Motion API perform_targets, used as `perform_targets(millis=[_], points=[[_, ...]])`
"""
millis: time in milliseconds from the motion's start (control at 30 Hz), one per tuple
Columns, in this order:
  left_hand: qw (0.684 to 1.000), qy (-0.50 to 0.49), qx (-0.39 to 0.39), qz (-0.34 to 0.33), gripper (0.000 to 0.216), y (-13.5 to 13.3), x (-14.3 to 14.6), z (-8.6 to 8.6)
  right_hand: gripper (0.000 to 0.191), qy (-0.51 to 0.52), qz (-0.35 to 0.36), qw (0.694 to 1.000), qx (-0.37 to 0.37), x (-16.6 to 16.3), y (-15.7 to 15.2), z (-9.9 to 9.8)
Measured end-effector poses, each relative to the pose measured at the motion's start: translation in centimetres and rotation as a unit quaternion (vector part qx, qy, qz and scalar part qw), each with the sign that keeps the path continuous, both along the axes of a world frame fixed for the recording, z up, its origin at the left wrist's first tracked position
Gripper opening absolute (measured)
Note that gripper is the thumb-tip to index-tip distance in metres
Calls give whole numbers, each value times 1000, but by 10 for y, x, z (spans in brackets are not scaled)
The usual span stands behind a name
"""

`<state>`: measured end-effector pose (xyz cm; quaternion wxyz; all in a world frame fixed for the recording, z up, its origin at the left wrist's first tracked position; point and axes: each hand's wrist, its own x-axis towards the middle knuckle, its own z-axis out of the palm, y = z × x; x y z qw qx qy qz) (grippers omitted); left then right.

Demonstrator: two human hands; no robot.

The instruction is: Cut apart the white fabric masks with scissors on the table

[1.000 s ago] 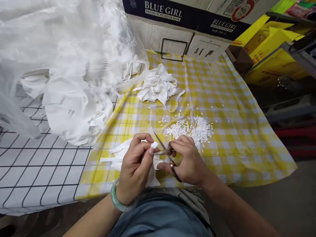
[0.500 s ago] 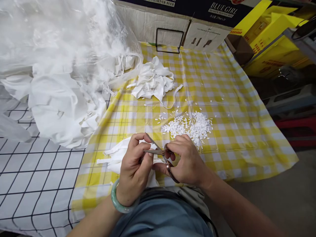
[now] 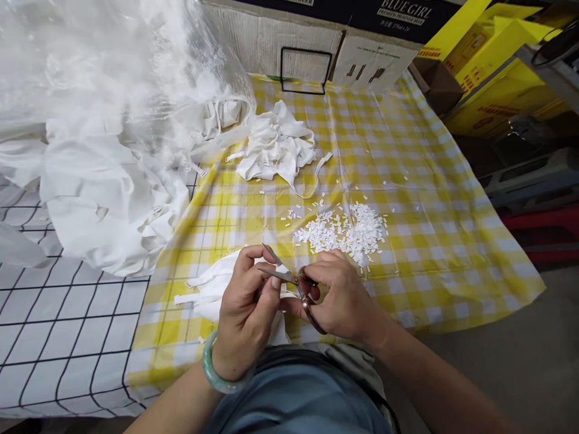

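My left hand, with a green bangle on the wrist, pinches a white cloth strip that trails down to the yellow checked tablecloth. My right hand grips a pair of small scissors, blades slightly apart and pointing left at the fingertips of the left hand. Just beyond the hands lies a heap of small white cut pieces. Farther back sits a crumpled pile of white strips.
A big clear plastic bag of white cloth fills the left side, over a white black-grid cloth. A Blue Girl cardboard box stands at the back edge. Yellow boxes are at the right. Floor lies beyond the table's right edge.
The white tip seen between the left fingers a second ago is gone and the scissor blades have narrowed at the fingertips. The camera has tilted down slightly.
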<state>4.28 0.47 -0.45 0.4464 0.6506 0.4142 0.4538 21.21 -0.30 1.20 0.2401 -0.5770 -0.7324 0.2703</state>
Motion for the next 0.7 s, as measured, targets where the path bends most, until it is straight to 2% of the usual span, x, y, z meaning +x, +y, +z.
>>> perform_targets(millis=[167,367,433,500,600,667,700], points=[[1000,-1,3,-15,19,2,7,0,48,-19,-21,1000,2,7,-4,-4],[998,11,1,-67,18,10,25,-3,54,-39,-77,996,5,21,-19,-17],[996,15,1,-89,18,13,31,-6,57,-43,-104,994,-10,28,-24,-23],[994,23,-1,-105,19,18,34,-8,60,-36,-131,989,-59,37,-26,-26],[989,68,2,-132,21,25,24,-10,54,-29,-189,974,-117,52,-26,-25],[980,145,27,-137,16,25,5,-10,47,-26,-198,975,-95,55,-27,-21],[970,202,44,-129,11,22,-8,-9,50,-20,-178,981,-76,52,-29,-19]])
